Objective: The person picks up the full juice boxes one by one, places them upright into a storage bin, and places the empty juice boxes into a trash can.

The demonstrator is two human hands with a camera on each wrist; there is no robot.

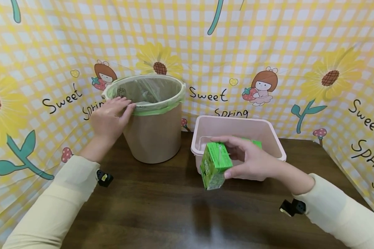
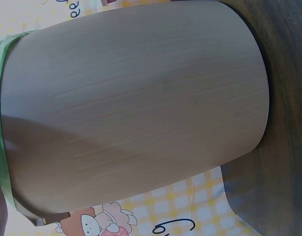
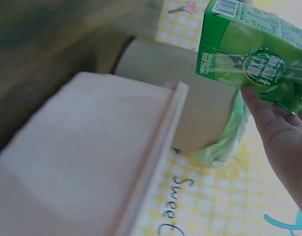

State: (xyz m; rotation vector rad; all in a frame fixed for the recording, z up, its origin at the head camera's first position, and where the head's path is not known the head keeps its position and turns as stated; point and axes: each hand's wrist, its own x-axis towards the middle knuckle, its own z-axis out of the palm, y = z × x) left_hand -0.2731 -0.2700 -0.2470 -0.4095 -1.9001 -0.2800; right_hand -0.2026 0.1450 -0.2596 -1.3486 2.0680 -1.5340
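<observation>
My right hand (image 1: 252, 155) grips a green juice carton (image 1: 217, 164), thumb on one side and fingers on the other, in front of the pink plastic basket's (image 1: 274, 136) near left corner. In the right wrist view the carton (image 3: 256, 54) shows its printed side and a barcode. More green (image 1: 256, 142) shows inside the basket behind my hand. My left hand (image 1: 110, 116) holds the near left rim of a brown trash bin (image 1: 154, 135), fingers over the edge and thumb at the front. A clear green-edged liner (image 1: 156, 110) hangs over that rim.
The bin and basket stand side by side on a dark wooden table (image 1: 143, 207), the bin to the left. A yellow checked cloth (image 1: 199, 52) with flowers and cartoon figures hangs close behind them and along both sides.
</observation>
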